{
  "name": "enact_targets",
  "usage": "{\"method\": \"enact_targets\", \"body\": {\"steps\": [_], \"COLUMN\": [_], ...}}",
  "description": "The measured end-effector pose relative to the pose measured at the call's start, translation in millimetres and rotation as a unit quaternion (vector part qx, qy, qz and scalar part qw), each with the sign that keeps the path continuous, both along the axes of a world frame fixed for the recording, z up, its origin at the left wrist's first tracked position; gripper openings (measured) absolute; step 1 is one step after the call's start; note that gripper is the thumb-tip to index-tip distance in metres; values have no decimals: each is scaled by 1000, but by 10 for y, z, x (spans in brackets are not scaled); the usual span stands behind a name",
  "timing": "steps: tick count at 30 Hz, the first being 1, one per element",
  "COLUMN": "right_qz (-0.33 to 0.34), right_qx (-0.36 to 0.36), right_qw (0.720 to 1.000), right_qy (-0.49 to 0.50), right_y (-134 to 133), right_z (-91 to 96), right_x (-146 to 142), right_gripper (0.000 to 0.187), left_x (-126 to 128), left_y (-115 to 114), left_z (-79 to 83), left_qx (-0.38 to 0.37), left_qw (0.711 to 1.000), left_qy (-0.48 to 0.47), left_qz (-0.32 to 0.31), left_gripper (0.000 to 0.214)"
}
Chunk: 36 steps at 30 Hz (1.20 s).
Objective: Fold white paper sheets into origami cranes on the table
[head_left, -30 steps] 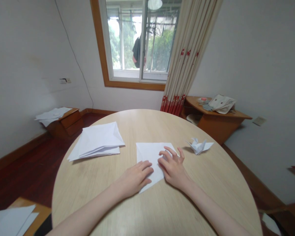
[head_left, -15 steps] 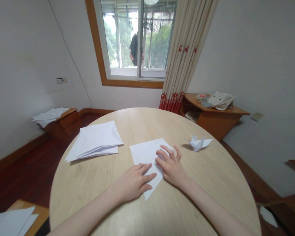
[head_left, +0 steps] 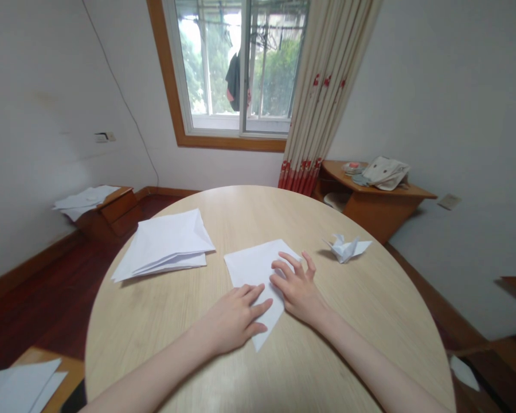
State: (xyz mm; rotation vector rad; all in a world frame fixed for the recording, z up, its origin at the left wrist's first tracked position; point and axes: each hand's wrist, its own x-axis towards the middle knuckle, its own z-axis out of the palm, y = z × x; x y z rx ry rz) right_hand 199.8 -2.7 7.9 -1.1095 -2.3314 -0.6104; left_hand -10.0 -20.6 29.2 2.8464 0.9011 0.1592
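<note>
A folded sheet of white paper lies on the round wooden table, wide at the far end and narrowing to a point near me. Across its left edge rests my left hand, palm down with the fingers apart. On the paper's right side is my right hand, its fingers spread and slightly bent, the tips touching the sheet. Part of the paper is hidden under both hands. To the right stands a folded white paper crane, apart from my hands.
A stack of white paper lies at the table's left. Beyond the round table are a low cabinet with papers, a corner desk bearing a cloth bag, a curtain and a window. More paper sits at lower left.
The whole view has shifted very slightly. Both hands stay in nearly the same place on the paper, and nothing else has visibly moved.
</note>
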Motion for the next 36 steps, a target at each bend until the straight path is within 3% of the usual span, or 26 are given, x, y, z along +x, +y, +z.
{"method": "enact_targets", "body": {"steps": [11,36], "right_qz": [-1,-3], "right_qx": [-15,-4], "right_qw": [1000,1000], "right_qy": [-9,-19], "right_y": [25,35], "right_z": [-30,-39], "right_x": [-12,-29], "right_gripper": [12,12], "left_x": [2,-10], "left_y": [-28,7], "left_z": [63,-13], "left_qx": [-5,8], "left_qw": [1000,1000], "left_qy": [-1,-10], "left_qz": [5,10], "left_gripper": [49,53]}}
